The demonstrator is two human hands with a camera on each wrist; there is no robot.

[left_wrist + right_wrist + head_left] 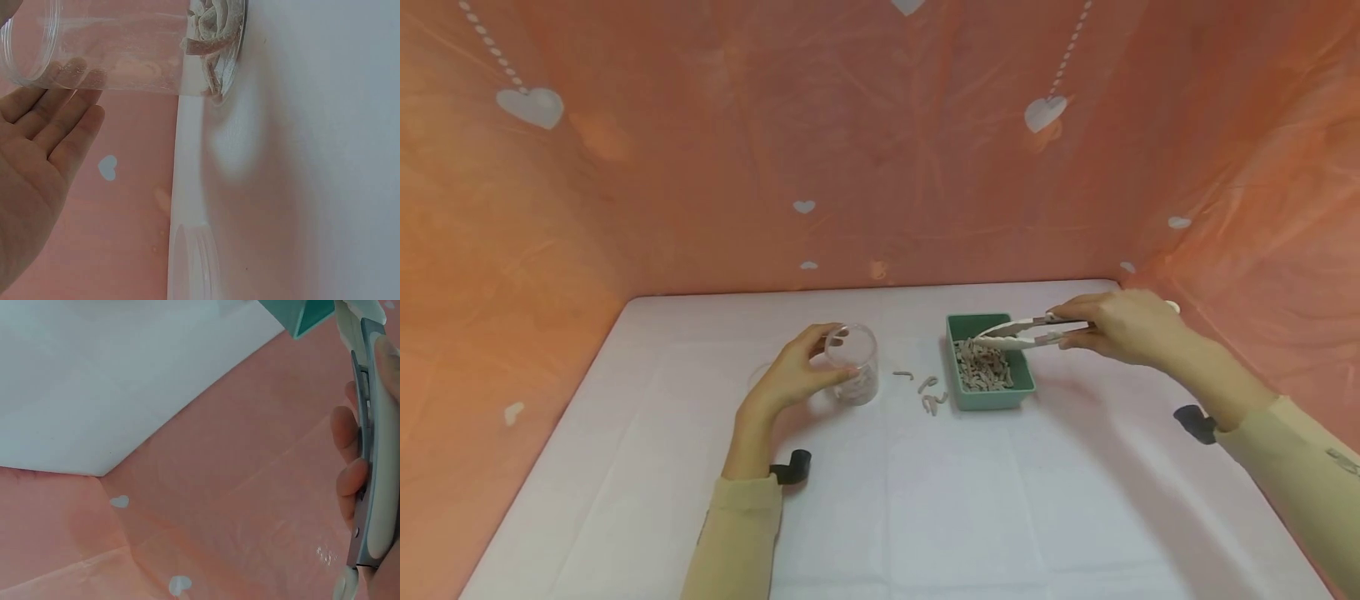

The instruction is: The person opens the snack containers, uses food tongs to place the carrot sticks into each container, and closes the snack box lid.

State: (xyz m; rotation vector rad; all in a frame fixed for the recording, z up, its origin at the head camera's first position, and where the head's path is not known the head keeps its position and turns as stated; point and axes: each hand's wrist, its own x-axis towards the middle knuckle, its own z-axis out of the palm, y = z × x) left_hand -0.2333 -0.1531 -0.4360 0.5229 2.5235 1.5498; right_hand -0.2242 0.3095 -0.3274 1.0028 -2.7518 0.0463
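Observation:
My left hand (795, 372) holds a clear plastic jar (862, 385) upright on the table, thumb on the near side and fingers round the far side. In the left wrist view, greyish strip-like pieces (215, 44) lie in the jar's bottom. My right hand (1126, 327) grips a pair of tongs (382, 456) with pale handles and white tips. Those tips reach into a green rectangular tub (992, 401), over a heap of greyish-brown curled strips (983, 371). Whether the tips pinch a strip is too small to tell.
Several loose strips (928, 383) lie on the white tablecloth (955, 500) between jar and tub. A clear round lid (197, 262) lies on the table left of the jar, partly behind my left hand in the head view. Orange heart-printed sheeting (737, 167) walls the back and sides.

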